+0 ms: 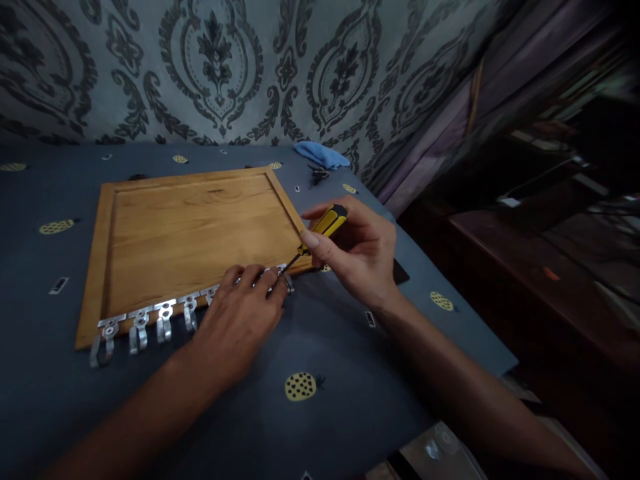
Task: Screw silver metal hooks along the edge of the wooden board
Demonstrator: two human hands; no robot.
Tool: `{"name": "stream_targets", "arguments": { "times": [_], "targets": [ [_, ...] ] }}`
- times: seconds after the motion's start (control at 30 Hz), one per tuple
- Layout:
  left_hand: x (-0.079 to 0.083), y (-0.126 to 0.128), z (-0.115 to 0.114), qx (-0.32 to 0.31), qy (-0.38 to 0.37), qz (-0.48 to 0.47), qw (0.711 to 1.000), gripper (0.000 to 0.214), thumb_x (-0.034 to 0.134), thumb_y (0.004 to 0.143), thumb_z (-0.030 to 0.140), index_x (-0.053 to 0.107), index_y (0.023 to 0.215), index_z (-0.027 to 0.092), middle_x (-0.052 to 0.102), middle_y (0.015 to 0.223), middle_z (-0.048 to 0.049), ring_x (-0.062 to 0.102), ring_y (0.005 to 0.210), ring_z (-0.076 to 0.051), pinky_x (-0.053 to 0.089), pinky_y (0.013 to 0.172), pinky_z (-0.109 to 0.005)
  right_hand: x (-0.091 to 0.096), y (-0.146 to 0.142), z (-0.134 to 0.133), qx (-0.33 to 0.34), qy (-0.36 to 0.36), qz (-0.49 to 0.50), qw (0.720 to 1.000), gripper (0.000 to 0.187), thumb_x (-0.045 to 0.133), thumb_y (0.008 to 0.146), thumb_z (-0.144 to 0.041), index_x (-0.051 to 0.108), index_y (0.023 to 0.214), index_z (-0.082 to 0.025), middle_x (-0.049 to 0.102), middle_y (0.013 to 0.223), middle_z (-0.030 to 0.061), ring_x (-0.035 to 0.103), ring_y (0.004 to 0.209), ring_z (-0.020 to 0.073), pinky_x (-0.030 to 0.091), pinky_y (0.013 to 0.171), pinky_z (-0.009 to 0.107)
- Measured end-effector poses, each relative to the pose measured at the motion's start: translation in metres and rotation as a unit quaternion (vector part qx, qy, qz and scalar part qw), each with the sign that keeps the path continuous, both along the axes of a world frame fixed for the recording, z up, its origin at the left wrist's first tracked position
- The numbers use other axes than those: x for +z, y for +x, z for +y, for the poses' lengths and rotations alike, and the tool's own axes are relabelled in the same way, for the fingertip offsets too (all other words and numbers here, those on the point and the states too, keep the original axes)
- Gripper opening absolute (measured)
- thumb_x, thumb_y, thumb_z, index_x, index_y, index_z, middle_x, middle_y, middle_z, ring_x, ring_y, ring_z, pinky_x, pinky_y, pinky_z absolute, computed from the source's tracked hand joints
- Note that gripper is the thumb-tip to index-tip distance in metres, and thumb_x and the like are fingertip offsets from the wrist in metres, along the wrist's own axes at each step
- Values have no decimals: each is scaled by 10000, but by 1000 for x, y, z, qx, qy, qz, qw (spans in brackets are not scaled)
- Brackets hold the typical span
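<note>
The right hand (360, 250) pinches a screwdriver (326, 223) w/ yellow-and-black handle, thumb on top, forefinger alongside, other fingers curled under. The shaft slants down & to the left; its tip sits at the near right corner of a wooden board (200, 230), right by the last hook. Can't tell if the tip is seated in a screw; too small & dim.

The left hand (240, 320) lies palm down just beside it, fingers loosely stretched, not closed round anything. The fingertips (250, 275) press on the right end of a row of metal hooks (163, 320). The 2 hands nearly touch at that corner.

The hooks run along the board's near edge, approx. side by side, bent ends hanging over the edge twd the person. The ones at the left end are in full view; those at the right end are partly under the left hand.

The board lies flat on the tabletop (350, 347), raised rim round a sunken panel. The tabletop has a dark blue cover w/ yellow pineapple prints (300, 385).

Far side, well apart from the board: a blue cloth (320, 155) near the wall, w/ a small dark item (317, 175) just in front, too dim to ID. Behind is patterned wallpaper (215, 60). To the right, dark wood furniture (525, 267), blurred.
</note>
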State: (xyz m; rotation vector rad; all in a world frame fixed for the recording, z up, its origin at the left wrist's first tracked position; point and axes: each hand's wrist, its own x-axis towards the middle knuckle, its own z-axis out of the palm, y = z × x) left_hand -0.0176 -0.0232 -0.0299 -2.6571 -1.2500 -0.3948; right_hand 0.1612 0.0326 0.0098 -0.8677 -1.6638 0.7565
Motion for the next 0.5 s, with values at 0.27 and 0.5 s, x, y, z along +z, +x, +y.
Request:
{"name": "stream_targets", "arguments": {
  "times": [0.27, 0.5],
  "targets": [
    [1, 0, -1, -2, 10, -5, 1000, 320, 709, 883, 204, 685, 1192, 125, 727, 1203, -101, 645, 1070, -285, 496, 924, -425, 9, 11, 9, 87, -77, 24, 993, 286, 840, 780, -447, 762, 853, -183, 639, 622, -32, 566, 478, 84, 475, 480, 223],
    [1, 0, -1, 5, -15, 8, 1000, 314, 684, 905, 212, 676, 1209, 138, 711, 1242, -92, 632, 1105, -274, 487, 955, -417, 4, 4, 8, 38, -67, 43, 996, 317, 878, 723, -453, 694, 715, -195, 647, 603, -42, 525, 414, 68, 434, 399, 206]
  ]
}}
